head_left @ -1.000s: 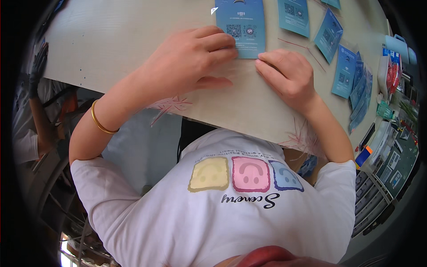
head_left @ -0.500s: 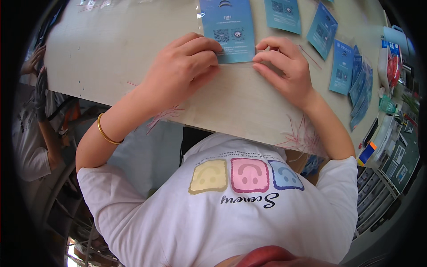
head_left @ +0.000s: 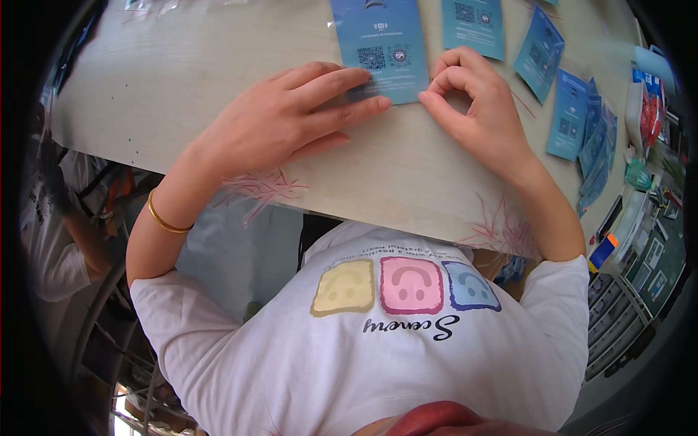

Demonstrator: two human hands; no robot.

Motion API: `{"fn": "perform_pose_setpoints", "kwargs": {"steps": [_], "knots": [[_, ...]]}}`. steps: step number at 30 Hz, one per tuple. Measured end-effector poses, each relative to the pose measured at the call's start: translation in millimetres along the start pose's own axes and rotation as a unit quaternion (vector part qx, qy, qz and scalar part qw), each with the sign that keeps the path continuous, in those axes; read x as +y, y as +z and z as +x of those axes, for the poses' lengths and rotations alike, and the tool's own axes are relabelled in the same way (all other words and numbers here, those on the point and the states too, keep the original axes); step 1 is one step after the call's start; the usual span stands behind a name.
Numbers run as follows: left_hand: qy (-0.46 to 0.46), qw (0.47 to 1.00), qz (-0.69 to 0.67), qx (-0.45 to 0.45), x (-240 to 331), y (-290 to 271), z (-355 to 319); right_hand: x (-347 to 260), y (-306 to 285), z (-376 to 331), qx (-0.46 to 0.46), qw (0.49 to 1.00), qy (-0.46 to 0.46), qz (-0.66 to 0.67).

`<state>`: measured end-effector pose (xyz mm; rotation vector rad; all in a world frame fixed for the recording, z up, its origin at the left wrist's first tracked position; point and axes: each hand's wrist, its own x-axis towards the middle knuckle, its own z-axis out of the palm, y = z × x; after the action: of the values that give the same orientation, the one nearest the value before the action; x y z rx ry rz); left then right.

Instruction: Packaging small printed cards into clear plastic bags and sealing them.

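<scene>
In front of me on the table lies a blue printed card [head_left: 385, 40], with a shiny clear plastic edge showing along its left side. My left hand [head_left: 291, 116] rests over its lower left part, fingers stretched out and spread, two fingertips on the card. At the lower right corner, my right hand [head_left: 472, 102] pinches thumb and forefinger together on the card's edge. Whether they grip card or clear plastic is too small to tell. Right of this card lie more blue cards [head_left: 472, 27], several overlapping in a pile [head_left: 598, 138].
Thin red-and-white strips lie in one heap [head_left: 265, 187] at the table's front edge and another [head_left: 502, 229] nearer my right forearm. A white container with red items [head_left: 649, 112] and a green-topped case [head_left: 662, 254] stand at right. At far left, a person wears a dark glove.
My left fingers have straightened from a curl and spread over the card's lower part. My right thumb and forefinger have closed together at its corner. The view has shifted slightly.
</scene>
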<state>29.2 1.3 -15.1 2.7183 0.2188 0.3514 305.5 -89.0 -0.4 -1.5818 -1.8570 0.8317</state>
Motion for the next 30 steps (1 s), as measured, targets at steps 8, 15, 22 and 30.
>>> {"fn": "perform_pose_setpoints", "kwargs": {"steps": [8, 15, 22, 30], "knots": [[-0.01, 1.0, -0.015, 0.004, 0, 3, -1, -4, -4, 2, -0.016, 1.0, 0.027, -0.001], [-0.01, 1.0, -0.025, 0.003, 0, 5, -1, -6, -7, 5, -0.016, 0.999, 0.031, -0.015], [-0.01, 1.0, -0.01, -0.004, 1, 5, 0, 15, -15, 5, 0.096, 0.978, -0.016, -0.182], [0.019, 0.999, 0.022, -0.012, 7, -2, 12, 2, 9, 13, 0.047, 0.995, 0.069, 0.048]]}}
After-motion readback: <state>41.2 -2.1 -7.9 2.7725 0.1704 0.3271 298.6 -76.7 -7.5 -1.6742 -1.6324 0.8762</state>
